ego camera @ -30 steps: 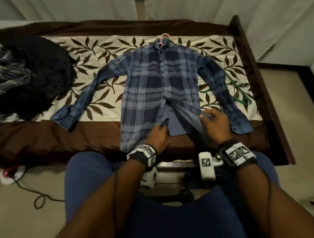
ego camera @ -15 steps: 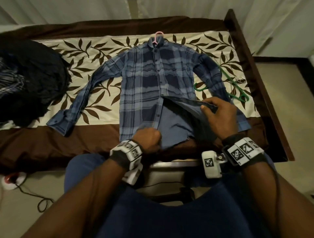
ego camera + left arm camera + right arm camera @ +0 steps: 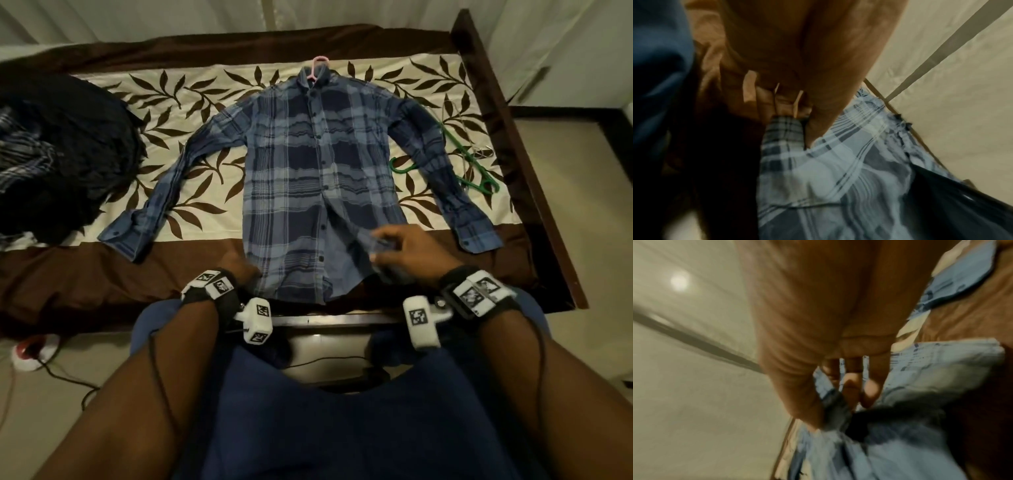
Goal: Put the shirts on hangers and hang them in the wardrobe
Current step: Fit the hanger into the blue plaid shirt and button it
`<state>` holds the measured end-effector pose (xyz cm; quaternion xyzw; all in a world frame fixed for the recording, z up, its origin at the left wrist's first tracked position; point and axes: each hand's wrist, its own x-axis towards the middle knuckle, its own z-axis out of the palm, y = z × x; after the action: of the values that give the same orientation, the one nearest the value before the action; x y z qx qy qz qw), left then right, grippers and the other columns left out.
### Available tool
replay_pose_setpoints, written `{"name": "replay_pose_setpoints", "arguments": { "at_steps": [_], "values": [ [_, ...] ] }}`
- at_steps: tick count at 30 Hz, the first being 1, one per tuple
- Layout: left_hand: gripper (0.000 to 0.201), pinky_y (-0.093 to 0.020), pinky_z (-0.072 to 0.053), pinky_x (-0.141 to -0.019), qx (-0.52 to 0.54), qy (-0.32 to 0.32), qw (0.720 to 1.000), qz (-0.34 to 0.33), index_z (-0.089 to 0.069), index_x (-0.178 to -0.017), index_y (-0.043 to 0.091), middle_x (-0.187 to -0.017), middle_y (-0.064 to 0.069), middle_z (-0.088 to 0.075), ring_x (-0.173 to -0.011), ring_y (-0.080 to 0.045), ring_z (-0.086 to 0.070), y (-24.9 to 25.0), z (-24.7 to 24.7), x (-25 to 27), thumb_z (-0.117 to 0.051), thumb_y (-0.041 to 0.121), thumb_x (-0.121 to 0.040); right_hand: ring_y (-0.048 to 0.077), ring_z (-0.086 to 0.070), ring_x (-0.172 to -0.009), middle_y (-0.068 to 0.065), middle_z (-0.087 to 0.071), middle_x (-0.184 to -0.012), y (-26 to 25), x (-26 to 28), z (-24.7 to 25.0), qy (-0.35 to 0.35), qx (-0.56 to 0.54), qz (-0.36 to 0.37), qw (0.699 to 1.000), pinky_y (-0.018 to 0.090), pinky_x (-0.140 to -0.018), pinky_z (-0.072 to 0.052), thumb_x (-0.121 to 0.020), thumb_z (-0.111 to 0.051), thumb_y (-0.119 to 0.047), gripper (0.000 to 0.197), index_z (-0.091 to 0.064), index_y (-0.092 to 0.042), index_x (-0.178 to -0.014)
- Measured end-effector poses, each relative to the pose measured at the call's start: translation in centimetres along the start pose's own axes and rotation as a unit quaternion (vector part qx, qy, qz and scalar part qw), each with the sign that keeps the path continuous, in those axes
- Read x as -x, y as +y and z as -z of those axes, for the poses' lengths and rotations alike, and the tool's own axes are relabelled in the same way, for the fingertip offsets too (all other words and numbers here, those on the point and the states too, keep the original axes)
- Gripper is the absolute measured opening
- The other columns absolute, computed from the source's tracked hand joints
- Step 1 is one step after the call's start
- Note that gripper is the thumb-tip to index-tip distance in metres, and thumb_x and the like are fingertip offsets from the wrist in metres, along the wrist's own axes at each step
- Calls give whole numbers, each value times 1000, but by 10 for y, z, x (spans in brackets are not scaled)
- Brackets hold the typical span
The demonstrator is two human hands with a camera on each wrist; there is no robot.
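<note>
Shirt (image 3: pixel 318 178) front now closed; both hands grip hem, left hand (image 3: pixel 239 270) pinching, right hand (image 3: pixel 404 253) pinching placket; collar far end.

pink hanger (image 3: pixel 317 66) mostly hidden inside shirt (image 3: pixel 308 178).

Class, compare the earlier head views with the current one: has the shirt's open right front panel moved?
Yes. The front panel of the plaid shirt has dropped back toward the button line, nearly covering the lighter inside; the right hand pinches it.
</note>
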<state>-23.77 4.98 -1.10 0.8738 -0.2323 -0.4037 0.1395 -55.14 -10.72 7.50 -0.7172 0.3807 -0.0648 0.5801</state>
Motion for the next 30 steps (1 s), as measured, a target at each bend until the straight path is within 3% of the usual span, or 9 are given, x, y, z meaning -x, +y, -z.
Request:
{"name": "replay_pose_setpoints", "arguments": {
  "at_steps": [3,5,7,10,14,19,22,27,30],
  "values": [
    [29,-43,-59,-69,154,11,988,9,-68,-103,-4,-88,-17,-70,-76,-33,-66,-2,20,2,-75,17,-85,6,-58,-118,-3,-62,-128,4,-5,12,26,-100,51,993,23,-97,-50,-77,-81,-22,59,-57,-27,-130],
    [20,-49,-60,-70,195,0,981,18,-68,-98,-2,-84,-18,-69,-76,-36,-67,-2,32,11,-69,17,-91,23,-39,-137,2,-40,-147,29,-19,14,-14,131,-15,991,43,-112,-41,-63,-90,-47,99,-38,-38,-146],
    [12,-44,-59,-59,195,-20,981,18,-63,-89,5,-78,-14,-67,-68,-31,-65,2,37,25,-66,15,-95,40,-22,-140,11,-19,-153,54,-31,5,-24,324,-134,936,53,-115,-31,-61,-92,-45,116,-20,-41,-152],
    [15,-27,-45,-40,195,-44,980,-2,-59,-85,4,-53,-6,-52,-41,-17,-49,6,38,42,-66,12,-95,46,-39,-129,24,-32,-147,77,-39,-14,16,411,-158,898,49,-107,-40,-82,-76,-29,90,-22,-26,-154],
    [14,-22,-41,-35,196,-60,979,-13,-57,-81,1,-46,-6,-47,-35,-13,-43,10,53,62,-66,5,-93,37,-62,-109,18,-65,-122,59,-38,7,18,392,-140,909,40,-90,-52,-85,-69,-20,41,-60,-18,-125],
    [20,-21,-37,-32,216,-83,972,-39,-59,-104,9,-49,-8,-53,-33,-10,-40,7,94,80,-59,-6,-92,35,-62,-110,14,-65,-128,-4,-13,70,-15,416,-110,902,43,-93,-51,-90,-60,-12,32,-71,-25,-116],
    [6,-22,-37,-35,83,-71,994,-30,-65,-96,-2,-51,-9,-54,-36,-14,-44,1,104,80,-63,3,-92,36,-60,-115,10,-62,-134,-20,1,83,-6,474,-55,879,41,-89,-48,-93,-57,-11,44,-62,-29,-134],
    [23,-32,-51,-64,-290,-17,955,-57,-69,-87,9,-85,-10,-70,-76,-26,-66,5,82,80,-75,31,-84,26,-62,-112,4,-64,-128,11,-3,46,-223,565,-149,780,35,-93,-49,-95,-59,-34,28,-66,-30,-122],
    [28,-31,-45,-63,-335,55,925,-173,-58,-74,21,-85,-2,-66,-79,-23,-64,28,53,86,-70,43,-87,26,-63,-112,4,-67,-123,23,-10,25,-212,522,-132,815,34,-97,-48,-93,-62,-29,25,-72,-22,-115]
  ]
}}
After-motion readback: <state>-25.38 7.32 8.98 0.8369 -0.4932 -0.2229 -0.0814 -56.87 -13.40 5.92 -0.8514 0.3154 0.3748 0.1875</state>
